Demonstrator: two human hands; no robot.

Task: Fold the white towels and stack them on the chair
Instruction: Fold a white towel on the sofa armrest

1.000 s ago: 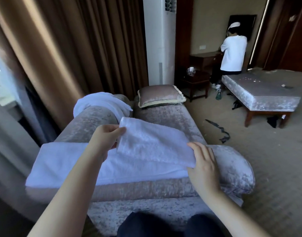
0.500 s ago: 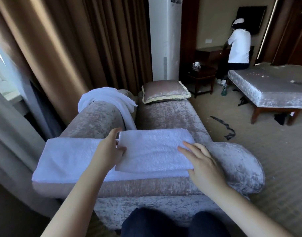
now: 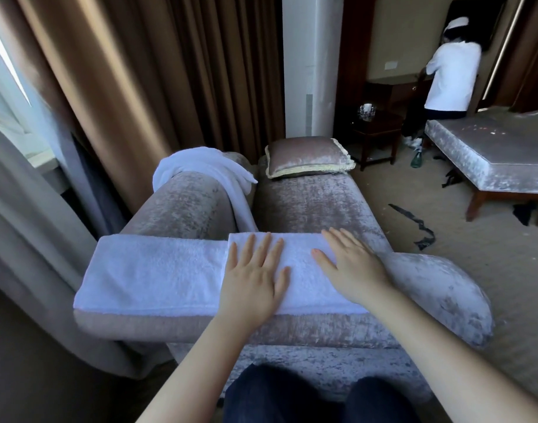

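Flat and open, the left hand (image 3: 255, 282) is being pressed on the white towel (image 3: 158, 276) lying along the near edge of the chair (image 3: 429, 288), the right hand (image 3: 350, 270) likewise beside it. If pushed unevenly, the upper fold could be skewed or dragged off.

No writing, label, brand, number or sign can be read anywhere in the view. The tall white standing unit (image 3: 313, 56) beside the brown curtains (image 3: 170, 71) carries a small grey panel (image 3: 309, 112) on its front, too small and blurred to show any characters.
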